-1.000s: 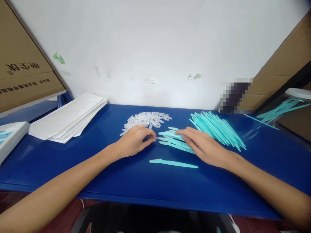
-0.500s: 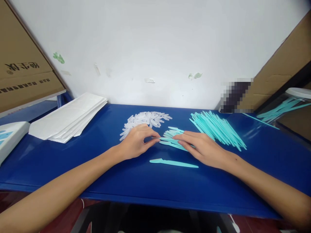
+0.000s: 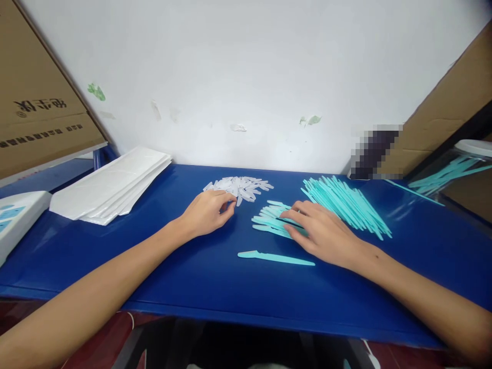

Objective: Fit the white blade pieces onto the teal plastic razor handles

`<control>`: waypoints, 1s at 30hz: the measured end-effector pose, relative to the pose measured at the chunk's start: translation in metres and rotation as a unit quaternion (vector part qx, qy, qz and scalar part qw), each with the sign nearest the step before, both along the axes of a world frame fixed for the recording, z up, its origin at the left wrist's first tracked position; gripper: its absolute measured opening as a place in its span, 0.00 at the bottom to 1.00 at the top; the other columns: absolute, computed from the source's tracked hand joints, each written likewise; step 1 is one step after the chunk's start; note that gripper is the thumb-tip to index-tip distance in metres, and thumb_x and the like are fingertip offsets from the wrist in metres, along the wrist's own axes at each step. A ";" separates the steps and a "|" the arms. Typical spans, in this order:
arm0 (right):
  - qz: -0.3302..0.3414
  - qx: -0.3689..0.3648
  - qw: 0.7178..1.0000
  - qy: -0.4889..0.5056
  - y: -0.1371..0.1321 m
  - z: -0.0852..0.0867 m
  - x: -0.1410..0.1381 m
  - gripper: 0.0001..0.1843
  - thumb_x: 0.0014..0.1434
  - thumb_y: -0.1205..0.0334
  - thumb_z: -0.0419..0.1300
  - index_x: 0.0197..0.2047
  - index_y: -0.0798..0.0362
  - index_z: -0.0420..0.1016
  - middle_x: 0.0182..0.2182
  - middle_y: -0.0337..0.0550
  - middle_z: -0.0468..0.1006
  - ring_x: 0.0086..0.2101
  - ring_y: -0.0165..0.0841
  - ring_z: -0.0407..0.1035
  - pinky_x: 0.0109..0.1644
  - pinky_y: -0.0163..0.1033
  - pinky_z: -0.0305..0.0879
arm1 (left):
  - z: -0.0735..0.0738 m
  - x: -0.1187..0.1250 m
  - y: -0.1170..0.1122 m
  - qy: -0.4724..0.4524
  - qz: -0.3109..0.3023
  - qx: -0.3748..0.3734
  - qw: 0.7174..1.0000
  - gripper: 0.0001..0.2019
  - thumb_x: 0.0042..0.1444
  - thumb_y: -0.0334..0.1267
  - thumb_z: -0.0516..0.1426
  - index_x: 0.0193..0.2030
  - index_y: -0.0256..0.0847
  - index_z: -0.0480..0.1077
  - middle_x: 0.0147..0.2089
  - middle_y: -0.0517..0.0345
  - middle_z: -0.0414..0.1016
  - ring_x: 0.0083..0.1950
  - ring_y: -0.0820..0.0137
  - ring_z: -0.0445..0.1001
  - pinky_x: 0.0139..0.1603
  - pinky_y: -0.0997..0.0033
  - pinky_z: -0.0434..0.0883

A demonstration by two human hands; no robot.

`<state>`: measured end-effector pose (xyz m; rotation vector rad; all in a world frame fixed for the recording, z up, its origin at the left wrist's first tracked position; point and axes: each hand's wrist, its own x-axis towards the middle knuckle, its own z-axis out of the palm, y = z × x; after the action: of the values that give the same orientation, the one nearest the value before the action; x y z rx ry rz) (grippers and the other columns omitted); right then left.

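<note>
My left hand (image 3: 209,212) is at the near edge of a pile of small translucent white blade caps (image 3: 246,187), thumb and fingertips drawn together. Whether a cap is between them is too small to tell. Over a small group of teal eyebrow razors (image 3: 265,222) lies my right hand (image 3: 323,230), its thumb and fingers apart and partly covering the handles. Closer to me, a single teal razor (image 3: 277,257) lies by itself, blade end to the left. A larger heap of teal razors (image 3: 346,205) sits behind my right hand.
White plastic bags (image 3: 111,184) are stacked on the left of the blue table (image 3: 184,287), beside a white device (image 3: 23,220). Cardboard boxes (image 3: 42,118) flank both sides. At right is a clear jar (image 3: 453,174) with teal sticks. A white wall (image 3: 230,77) closes the back.
My left hand has let go of the razor it shared with my right hand and moved left to the caps. My right hand's fingers have spread, and that razor now lies in the small group.
</note>
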<state>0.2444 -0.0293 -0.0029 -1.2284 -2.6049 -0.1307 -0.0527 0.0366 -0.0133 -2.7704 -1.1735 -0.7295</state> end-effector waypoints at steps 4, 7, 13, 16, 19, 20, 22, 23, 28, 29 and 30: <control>0.103 -0.072 0.992 -0.015 -0.011 0.010 -0.008 0.15 0.69 0.53 0.54 0.48 0.51 0.77 0.39 0.47 0.75 0.37 0.37 0.70 0.42 0.43 0.65 | 0.002 0.004 -0.006 0.127 0.019 0.060 0.990 0.17 0.68 0.42 0.50 0.55 0.39 0.74 0.47 0.45 0.72 0.43 0.60 0.70 0.42 0.62 0.65; 0.114 -0.146 0.983 -0.013 -0.017 0.016 -0.011 0.10 0.67 0.54 0.57 0.43 0.50 0.76 0.38 0.44 0.75 0.36 0.35 0.70 0.40 0.41 0.65 | 0.004 0.006 -0.010 0.170 0.012 0.059 0.984 0.18 0.69 0.45 0.50 0.58 0.40 0.73 0.52 0.44 0.71 0.48 0.56 0.68 0.46 0.59 0.63; 0.099 -0.236 0.967 -0.003 -0.021 0.025 -0.008 0.03 0.63 0.60 0.59 0.38 0.49 0.73 0.34 0.40 0.74 0.35 0.33 0.69 0.36 0.38 0.63 | 0.008 0.008 -0.011 0.092 -0.034 0.041 0.994 0.17 0.69 0.46 0.52 0.39 0.40 0.80 0.39 0.51 0.75 0.41 0.63 0.70 0.43 0.61 0.60; 0.105 -0.219 0.969 -0.033 -0.023 0.024 -0.011 0.03 0.61 0.62 0.60 0.35 0.50 0.71 0.31 0.39 0.73 0.33 0.33 0.69 0.37 0.39 0.63 | 0.008 0.011 -0.011 0.069 0.011 0.042 0.997 0.20 0.67 0.47 0.54 0.30 0.39 0.77 0.28 0.54 0.74 0.34 0.65 0.70 0.45 0.59 0.61; 0.117 -0.132 0.983 -0.060 -0.025 0.018 -0.015 0.08 0.63 0.66 0.56 0.31 0.51 0.68 0.29 0.40 0.72 0.31 0.34 0.68 0.40 0.41 0.63 | 0.006 0.014 -0.012 0.103 0.066 -0.005 0.992 0.19 0.64 0.53 0.56 0.37 0.39 0.79 0.25 0.53 0.75 0.31 0.63 0.72 0.37 0.63 0.64; 0.122 -0.101 0.985 -0.061 -0.024 0.015 -0.016 0.09 0.64 0.67 0.54 0.30 0.51 0.67 0.28 0.40 0.72 0.30 0.33 0.67 0.40 0.41 0.63 | 0.006 0.014 -0.013 0.118 0.079 -0.021 0.990 0.20 0.63 0.54 0.56 0.40 0.38 0.80 0.26 0.53 0.75 0.31 0.61 0.73 0.34 0.64 0.64; 0.133 -0.056 0.988 -0.052 -0.022 0.011 -0.015 0.10 0.66 0.68 0.51 0.32 0.52 0.68 0.28 0.41 0.72 0.29 0.33 0.67 0.39 0.41 0.63 | 0.007 0.014 -0.014 0.146 0.075 -0.038 0.986 0.20 0.64 0.54 0.55 0.45 0.39 0.79 0.30 0.51 0.77 0.32 0.60 0.75 0.29 0.67 0.62; 0.131 -0.042 0.990 -0.042 -0.021 0.010 -0.014 0.10 0.66 0.67 0.50 0.33 0.52 0.68 0.28 0.41 0.72 0.28 0.33 0.67 0.37 0.41 0.62 | 0.007 0.014 -0.014 0.160 0.056 -0.038 0.985 0.19 0.66 0.51 0.54 0.44 0.40 0.79 0.32 0.51 0.77 0.33 0.61 0.75 0.29 0.67 0.62; 0.080 -0.029 0.996 0.020 -0.008 0.005 -0.002 0.09 0.69 0.65 0.48 0.44 0.52 0.69 0.30 0.40 0.72 0.22 0.29 0.63 0.26 0.37 0.56 | 0.011 0.009 -0.013 0.209 -0.037 0.030 0.977 0.14 0.69 0.36 0.50 0.41 0.37 0.76 0.39 0.50 0.73 0.38 0.65 0.74 0.36 0.69 0.67; 0.073 -0.026 0.997 0.027 -0.005 0.004 0.001 0.10 0.69 0.65 0.48 0.45 0.52 0.70 0.31 0.40 0.72 0.23 0.29 0.63 0.26 0.36 0.57 | 0.011 0.009 -0.013 0.211 -0.045 0.041 0.976 0.14 0.69 0.35 0.49 0.41 0.36 0.75 0.39 0.50 0.72 0.39 0.65 0.73 0.39 0.68 0.68; 0.064 -0.022 0.997 0.032 -0.003 0.003 0.002 0.11 0.70 0.64 0.47 0.46 0.52 0.70 0.33 0.42 0.72 0.24 0.29 0.64 0.27 0.36 0.58 | 0.010 0.008 -0.013 0.209 -0.054 0.047 0.975 0.13 0.70 0.35 0.48 0.41 0.35 0.74 0.40 0.50 0.72 0.39 0.65 0.73 0.41 0.68 0.68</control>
<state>0.2469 -0.0320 -0.0003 -1.0569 -2.6354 -0.0086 -0.0445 0.0237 -0.0034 -2.7334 -0.8880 -0.1798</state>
